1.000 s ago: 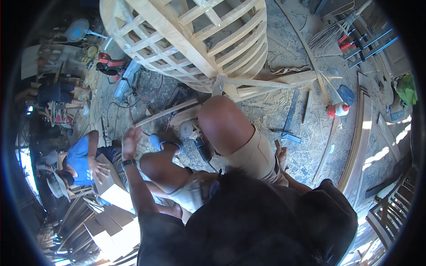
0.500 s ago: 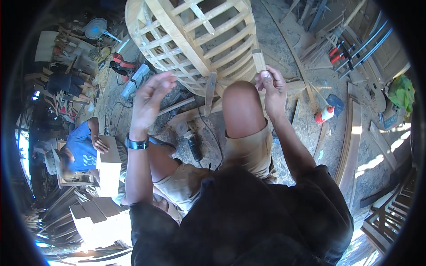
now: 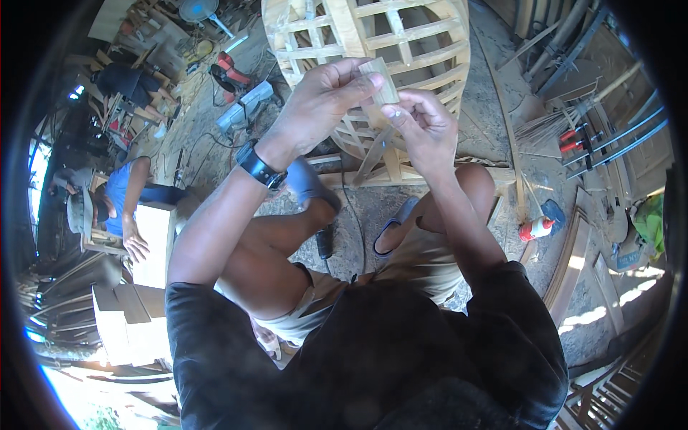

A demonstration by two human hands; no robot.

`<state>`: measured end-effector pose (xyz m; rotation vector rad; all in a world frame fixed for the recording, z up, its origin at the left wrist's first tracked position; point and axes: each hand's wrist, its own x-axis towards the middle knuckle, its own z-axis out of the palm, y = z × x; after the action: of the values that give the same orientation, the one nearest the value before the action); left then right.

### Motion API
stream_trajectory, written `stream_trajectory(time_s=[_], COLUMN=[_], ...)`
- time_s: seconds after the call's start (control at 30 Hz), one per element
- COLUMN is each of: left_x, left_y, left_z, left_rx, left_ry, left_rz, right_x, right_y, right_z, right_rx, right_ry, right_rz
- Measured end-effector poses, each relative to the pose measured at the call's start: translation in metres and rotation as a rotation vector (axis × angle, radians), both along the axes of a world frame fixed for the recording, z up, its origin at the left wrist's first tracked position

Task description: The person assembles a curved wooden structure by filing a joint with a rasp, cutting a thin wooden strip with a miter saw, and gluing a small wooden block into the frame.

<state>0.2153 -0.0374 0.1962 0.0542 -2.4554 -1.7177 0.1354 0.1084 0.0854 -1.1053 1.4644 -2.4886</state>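
A small flat piece of wood point(image 3: 382, 80) is held up between my two hands. My left hand point(image 3: 322, 104) is closed on its upper left side, thumb across its face. The fingertips of my right hand point(image 3: 428, 132) pinch its lower end. Just behind rises a curved wooden lattice frame point(image 3: 365, 46), with slats crossing a wide central rib. From the frame's lower end a short wooden strip point(image 3: 374, 154) slants down. How far my hands are from the frame I cannot tell.
On the right lie a white-and-red bottle point(image 3: 536, 228), red-handled clamps point(image 3: 571, 140) and long boards point(image 3: 570, 258). A red power tool point(image 3: 231, 72) sits at the upper left. Another person in blue point(image 3: 118, 197) rests a hand by a pale box-like piece point(image 3: 152, 233). A cable crosses the floor.
My left hand has come right and up to grip the wood piece. My right hand has lifted that piece from beside the frame's right edge. My legs have shifted and the view has turned.
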Motion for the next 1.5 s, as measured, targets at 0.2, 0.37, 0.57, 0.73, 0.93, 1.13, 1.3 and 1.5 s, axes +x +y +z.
stream_trajectory(time_s=[0.2,0.37,0.57,0.73,0.93,1.13,1.3,1.5], left_x=[0.005,-0.011,-0.046,-0.073,-0.095,-0.102,-0.110,-0.117], left_y=[-0.021,-0.029,-0.035,-0.043,-0.032,-0.028,-0.024,-0.016], left_z=[-0.008,-0.023,-0.052,-0.074,-0.098,-0.124,-0.157,-0.183], left_rx=[0.119,0.320,0.569,0.614,0.465,0.154,0.229,0.058], left_ry=[0.126,0.269,0.325,0.317,0.343,0.293,0.265,0.158], left_rz=[-0.016,0.035,-0.025,-0.056,-0.006,0.036,0.059,0.179], right_x=[-0.028,-0.034,-0.055,-0.089,-0.113,-0.117,-0.124,-0.148], right_y=[-0.003,-0.001,-0.013,-0.019,-0.024,-0.019,-0.015,-0.026], right_z=[0.011,0.020,0.026,0.029,-0.012,-0.047,-0.072,-0.103], right_rx=[-0.068,0.065,0.133,0.324,0.334,0.325,0.383,0.479], right_ry=[-0.050,-0.154,-0.119,-0.039,-0.058,-0.003,0.025,-0.133], right_rz=[0.082,0.031,0.041,0.100,0.152,0.061,-0.035,-0.066])
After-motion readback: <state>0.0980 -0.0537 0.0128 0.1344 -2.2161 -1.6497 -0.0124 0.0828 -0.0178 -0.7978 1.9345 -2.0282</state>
